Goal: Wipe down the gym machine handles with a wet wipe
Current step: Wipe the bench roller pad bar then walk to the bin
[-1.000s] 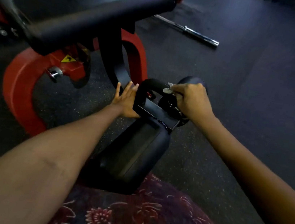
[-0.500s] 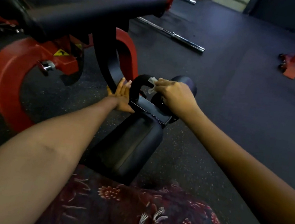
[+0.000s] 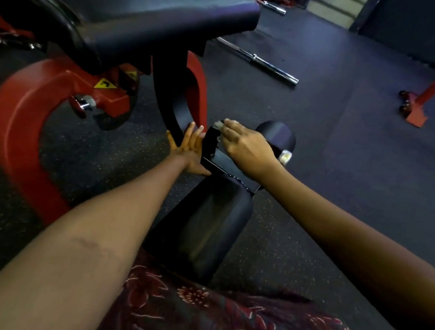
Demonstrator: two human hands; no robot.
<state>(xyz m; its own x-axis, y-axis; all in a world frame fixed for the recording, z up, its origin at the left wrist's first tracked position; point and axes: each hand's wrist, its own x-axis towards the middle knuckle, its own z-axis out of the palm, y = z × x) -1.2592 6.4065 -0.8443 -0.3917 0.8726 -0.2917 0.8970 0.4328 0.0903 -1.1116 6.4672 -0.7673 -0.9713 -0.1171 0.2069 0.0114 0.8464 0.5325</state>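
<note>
Dark rubber floor (image 3: pixel 337 159) surrounds a red machine (image 3: pixel 16 119). Left hand (image 3: pixel 188 149), fingers straight and together, braces the black handle (image 3: pixel 211 143). Right hand (image 3: pixel 246 149) presses a wipe (image 3: pixel 218 124) onto it, fingers curled over the wipe.

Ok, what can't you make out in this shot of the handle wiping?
Head view only:
- Wipe: mostly hidden under the right hand; only a pale corner shows.
- Handle: its right part is covered by that hand.
- Left hand: palm side faces away.
- Yellow label: too small to read.
</note>
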